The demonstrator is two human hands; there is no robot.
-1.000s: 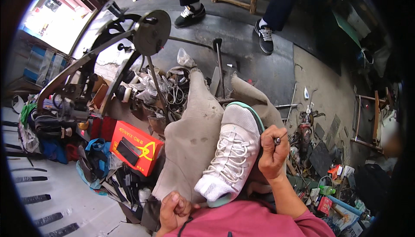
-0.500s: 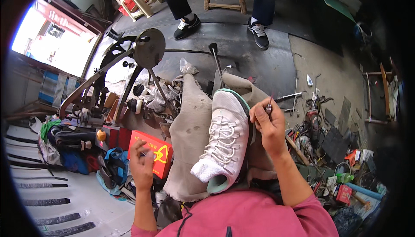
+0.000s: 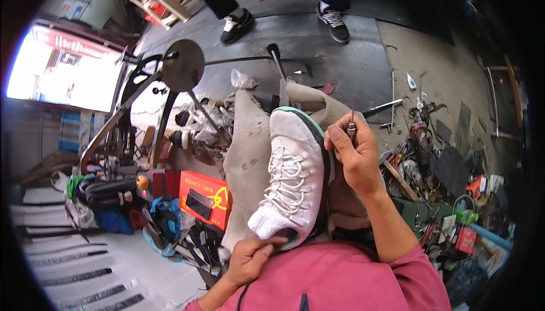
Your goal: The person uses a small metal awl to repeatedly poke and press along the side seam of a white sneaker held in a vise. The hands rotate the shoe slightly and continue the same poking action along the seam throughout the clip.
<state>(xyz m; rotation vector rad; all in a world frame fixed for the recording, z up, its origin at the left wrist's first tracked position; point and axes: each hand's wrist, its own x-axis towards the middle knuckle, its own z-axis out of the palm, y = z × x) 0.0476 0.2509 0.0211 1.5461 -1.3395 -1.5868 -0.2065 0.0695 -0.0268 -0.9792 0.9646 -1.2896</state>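
Observation:
A white lace-up sneaker [image 3: 292,175] with a mint-green edge lies across my lap, toe pointing away from me. Its dark sole side faces right. My left hand [image 3: 250,261] is at the shoe's collar, with fingers reaching into the opening; their tips are hidden inside. My right hand [image 3: 355,149] is closed around an awl [image 3: 351,129], next to the toe's right edge. The awl's metal collar and thin needle point up out of the fist, and its handle is hidden in my palm. A grey-beige cloth [image 3: 247,158] lies under the shoe.
To the left stand a hand-cranked machine with a round wheel [image 3: 183,66] and a red box [image 3: 218,189] with a dark flat object [image 3: 200,203] on it. Loose tools and scraps [image 3: 420,135] cover the right side. Ahead, another person's black shoes [image 3: 237,26] rest on the floor.
My left hand has moved from above the red box to the shoe's opening, uncovering the dark flat object. The right hand still holds the awl beside the toe. The view has shifted slightly.

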